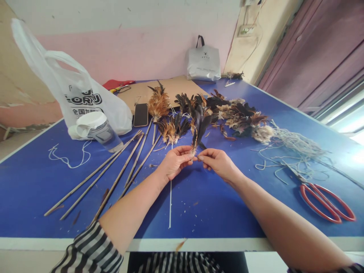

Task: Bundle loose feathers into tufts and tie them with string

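Note:
My left hand [179,161] pinches the lower ends of a small bunch of dark and brown feathers [199,127], which stands upright above the fingers. Right beside it, my right hand [217,162] has thumb and fingertips closed near the base of the bunch; what lies between them is too small to make out. Behind the hands, brown and black feather bundles [174,129] lie on the blue table [216,212]. A larger heap of feathers [244,117] spreads to the right of them.
Several thin sticks [96,180], a clear jar [105,134], a white plastic bag [93,94] and a phone [141,115] are at the left. Red-handled scissors [324,199] and tangled string [301,144] lie at the right. A silver bag [204,62] stands at the back.

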### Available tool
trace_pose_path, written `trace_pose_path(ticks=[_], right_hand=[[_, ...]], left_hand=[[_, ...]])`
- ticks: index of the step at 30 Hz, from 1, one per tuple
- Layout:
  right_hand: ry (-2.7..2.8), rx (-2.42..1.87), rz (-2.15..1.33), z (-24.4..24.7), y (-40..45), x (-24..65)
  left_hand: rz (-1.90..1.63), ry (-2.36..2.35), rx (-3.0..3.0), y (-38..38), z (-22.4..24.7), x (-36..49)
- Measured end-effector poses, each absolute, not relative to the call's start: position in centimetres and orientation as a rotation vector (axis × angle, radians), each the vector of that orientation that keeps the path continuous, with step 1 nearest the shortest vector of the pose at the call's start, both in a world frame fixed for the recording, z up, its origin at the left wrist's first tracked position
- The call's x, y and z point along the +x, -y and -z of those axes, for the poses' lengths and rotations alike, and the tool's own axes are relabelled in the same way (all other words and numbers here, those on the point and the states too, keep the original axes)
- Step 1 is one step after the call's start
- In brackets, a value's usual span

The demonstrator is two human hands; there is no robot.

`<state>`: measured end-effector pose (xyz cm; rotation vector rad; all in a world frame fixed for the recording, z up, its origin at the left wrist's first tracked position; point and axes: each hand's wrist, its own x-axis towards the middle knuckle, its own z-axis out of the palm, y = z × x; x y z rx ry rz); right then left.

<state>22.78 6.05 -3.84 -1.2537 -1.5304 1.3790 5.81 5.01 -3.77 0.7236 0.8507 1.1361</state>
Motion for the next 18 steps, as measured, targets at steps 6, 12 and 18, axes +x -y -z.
trace_pose_path(ticks=[6,12,18], right_hand=[[1.641,-1.311,-1.229,2.9,-5.8,22.9],[1.764,-1.180,-0.879,3.4,-5.7,22.9],[1.792,-0.959,-0.813,3.4,-4.7,22.0]], left_hand=[[-1.202,-0.950,0.701,-5.5,3.9,5.7],[-1.169,-1.067,0.696,-5.4,4.1,6.2],[-1.136,-1.001,0.788,-4.8,4.5,6.6]])
